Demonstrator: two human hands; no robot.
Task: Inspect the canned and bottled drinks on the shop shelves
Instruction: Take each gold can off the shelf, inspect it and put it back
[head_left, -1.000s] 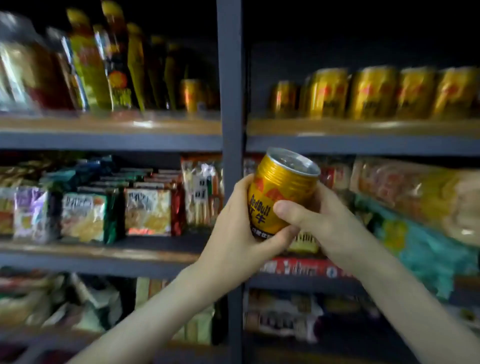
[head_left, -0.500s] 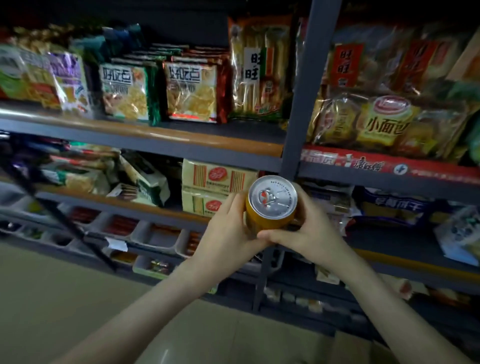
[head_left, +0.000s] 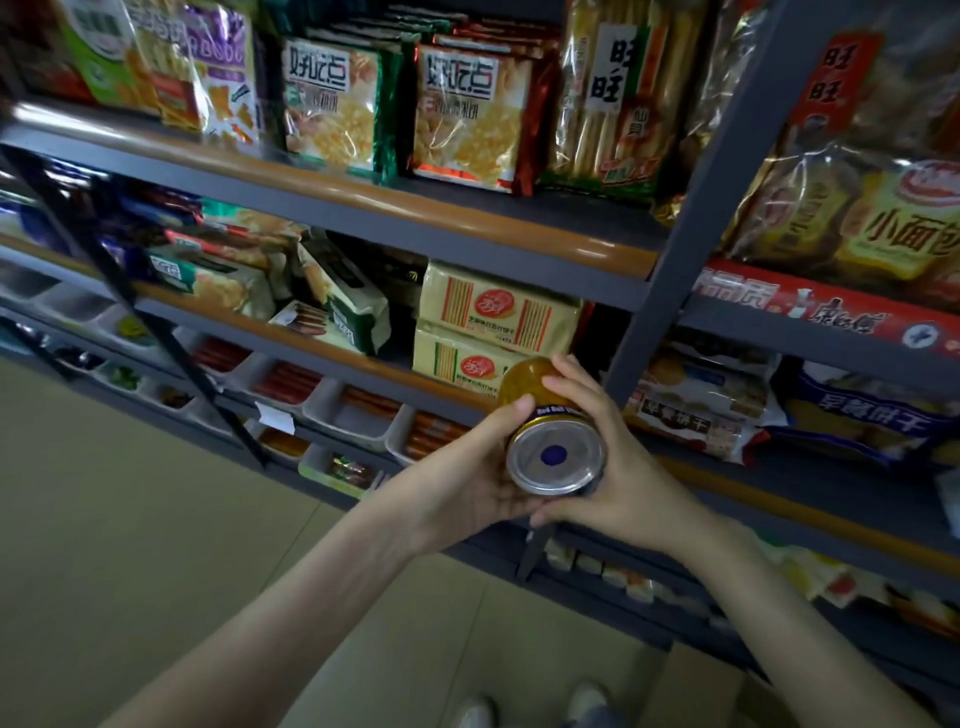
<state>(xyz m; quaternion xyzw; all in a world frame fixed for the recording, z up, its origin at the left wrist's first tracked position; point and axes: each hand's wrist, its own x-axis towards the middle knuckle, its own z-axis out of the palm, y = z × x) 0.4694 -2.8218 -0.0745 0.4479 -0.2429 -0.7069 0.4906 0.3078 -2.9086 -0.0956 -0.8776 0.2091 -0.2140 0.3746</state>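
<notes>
Gold can (head_left: 555, 457): one, tipped, silver base toward the camera, in front of the lower shelf's front edge (head_left: 332, 358). Left hand (head_left: 467, 483) and right hand (head_left: 623, 478) each curl round its sides.

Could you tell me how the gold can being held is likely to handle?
The Red Bull can looks like rigid metal, so probably stiff. Its smooth round wall seems slippery and apt to roll if laid sideways; the left hand and right hand both hold it.
</notes>
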